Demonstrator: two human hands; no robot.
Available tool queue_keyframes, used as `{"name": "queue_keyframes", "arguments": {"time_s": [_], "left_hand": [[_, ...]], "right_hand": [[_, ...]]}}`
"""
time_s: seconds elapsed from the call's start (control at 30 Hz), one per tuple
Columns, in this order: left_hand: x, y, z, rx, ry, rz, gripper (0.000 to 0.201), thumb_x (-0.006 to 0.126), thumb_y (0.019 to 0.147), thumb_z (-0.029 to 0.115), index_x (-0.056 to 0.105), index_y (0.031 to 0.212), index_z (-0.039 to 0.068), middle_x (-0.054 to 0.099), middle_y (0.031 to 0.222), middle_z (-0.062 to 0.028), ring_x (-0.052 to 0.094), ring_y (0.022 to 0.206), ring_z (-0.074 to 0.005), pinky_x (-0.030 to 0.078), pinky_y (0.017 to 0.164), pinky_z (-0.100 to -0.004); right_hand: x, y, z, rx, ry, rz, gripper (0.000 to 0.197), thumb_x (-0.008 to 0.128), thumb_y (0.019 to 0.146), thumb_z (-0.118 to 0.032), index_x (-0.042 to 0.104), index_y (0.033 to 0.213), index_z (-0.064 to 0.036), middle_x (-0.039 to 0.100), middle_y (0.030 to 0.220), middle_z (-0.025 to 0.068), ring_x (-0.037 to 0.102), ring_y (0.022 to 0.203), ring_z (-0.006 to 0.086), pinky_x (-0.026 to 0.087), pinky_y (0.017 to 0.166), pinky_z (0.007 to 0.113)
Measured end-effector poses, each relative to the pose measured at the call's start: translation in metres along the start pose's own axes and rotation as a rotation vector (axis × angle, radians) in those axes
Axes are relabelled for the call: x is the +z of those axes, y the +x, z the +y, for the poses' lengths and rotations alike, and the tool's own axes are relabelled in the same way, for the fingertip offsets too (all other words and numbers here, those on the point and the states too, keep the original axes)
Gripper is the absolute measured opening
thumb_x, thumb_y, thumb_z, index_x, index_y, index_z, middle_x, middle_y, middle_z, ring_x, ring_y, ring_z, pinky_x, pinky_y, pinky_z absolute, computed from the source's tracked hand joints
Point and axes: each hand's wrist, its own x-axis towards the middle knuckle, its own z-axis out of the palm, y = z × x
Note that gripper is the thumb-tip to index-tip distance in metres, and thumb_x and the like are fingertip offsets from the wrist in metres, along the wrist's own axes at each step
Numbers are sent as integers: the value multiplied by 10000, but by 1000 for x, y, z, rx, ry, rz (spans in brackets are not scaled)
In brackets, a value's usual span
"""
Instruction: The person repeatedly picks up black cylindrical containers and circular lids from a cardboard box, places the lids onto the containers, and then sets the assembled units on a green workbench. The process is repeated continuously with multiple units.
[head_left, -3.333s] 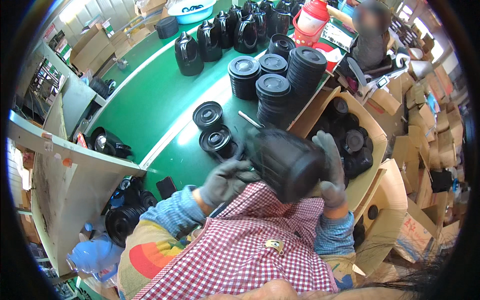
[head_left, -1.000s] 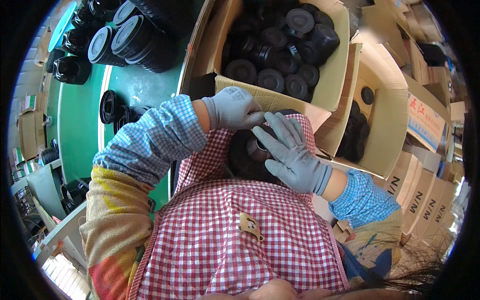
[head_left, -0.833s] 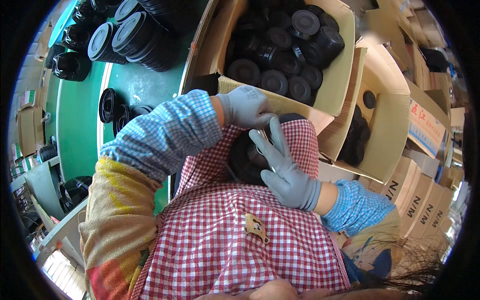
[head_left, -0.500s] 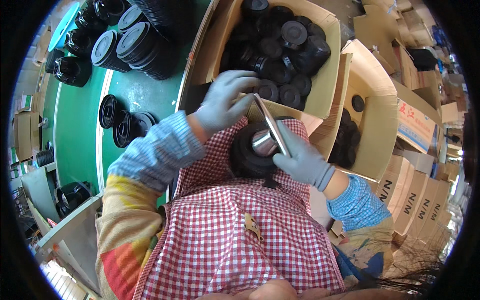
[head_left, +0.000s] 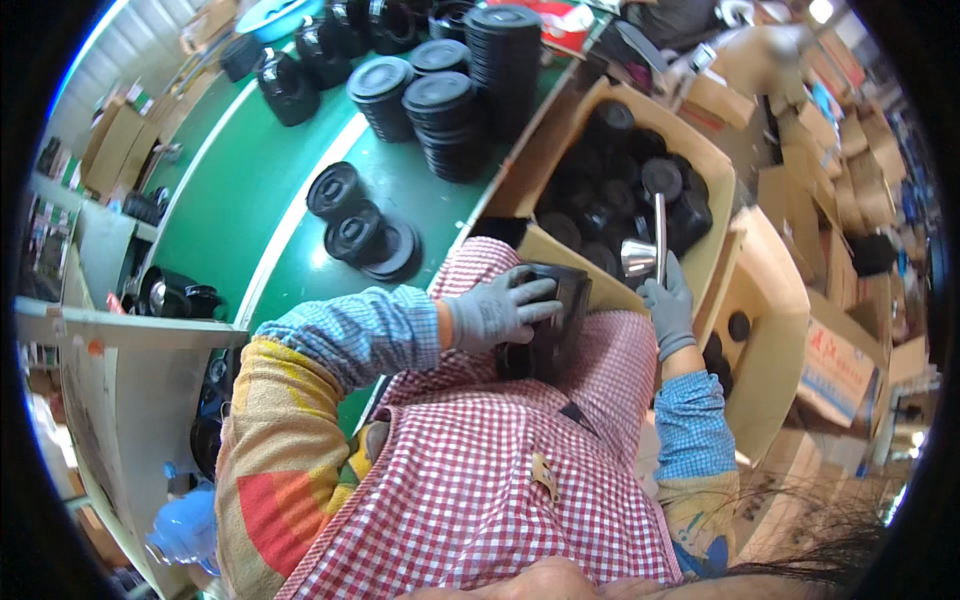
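My left hand point(head_left: 503, 308), in a grey glove, lies with bent fingers against a glossy black container point(head_left: 558, 325), steadying it. The container is on my lap, its side turned toward me; part of it is hidden by the hand. My right hand point(head_left: 668, 305), also gloved, is closed round the handle of a shiny metal hammer-like tool point(head_left: 659, 240). Its flared, cup-shaped head point(head_left: 637, 257) points left, apart from the container. Just beyond the tool is a cardboard box point(head_left: 715, 165) with several black round lids and containers point(head_left: 662, 178) in it.
On the left, a green table point(head_left: 235, 170) carries stacks of black lids point(head_left: 447, 115), a few loose lids point(head_left: 352, 235) and black pots point(head_left: 287, 87). A second open box point(head_left: 770, 300) stands at right, holding some black pieces. More cartons are piled beyond it.
My left hand has come down onto the container, which has turned from its round face to its side. My right hand has carried the metal tool away to the right. The whole view has swung.
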Motion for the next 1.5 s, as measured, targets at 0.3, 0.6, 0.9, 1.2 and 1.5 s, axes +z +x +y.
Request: {"name": "queue_keyframes", "arguments": {"time_s": [0.3, 0.6, 0.9, 1.2, 1.5], "left_hand": [[-47, -212, 14, -894, -1479, 1304, 262, 678, 949, 112, 550, 1176, 92, 575, 1350, -92, 655, 1162, -300, 573, 955, -426], [-61, -275, -171, -1034, -949, 1861, 200, 666, 970, 90, 563, 1140, 105, 618, 1035, -34, 648, 904, -190, 582, 811, -373], [16, -262, -366, -1335, -468, 1826, 607, 687, 882, -48, 445, 1424, 79, 592, 919, -21, 572, 770, -142, 494, 716, -262], [17, -270, -435, -1606, -533, 1607, 313, 708, 899, 144, 598, 1191, 129, 663, 931, -78, 671, 695, -240, 540, 656, -363], [-4, -316, -276, -1429, 108, 1286, 754, 766, 789, 193, 446, 1463, 78, 566, 1338, -186, 593, 1138, -319, 478, 1012, -420]], "right_hand": [[166, 58, -58, -519, -681, -585, 652, 631, 870, -74, 498, 1497, -193, 617, 1342, 202, 626, 1188, 373, 508, 1004, 410], [316, 90, -24, -821, -723, -528, 636, 639, 861, -172, 479, 1476, -143, 605, 1351, 171, 630, 1109, 382, 507, 955, 486], [146, 33, -7, -319, -427, -271, 419, 630, 951, -147, 612, 1345, -5, 689, 1216, 224, 677, 1114, 336, 520, 962, 384], [64, -29, 29, 121, -340, -109, 469, 549, 992, -60, 495, 1440, 66, 619, 1349, 206, 614, 1219, 249, 483, 1036, 339], [55, -18, 61, 136, -313, -200, 472, 523, 1011, -60, 468, 1461, 71, 585, 1405, 195, 584, 1263, 259, 465, 1060, 351]]}}
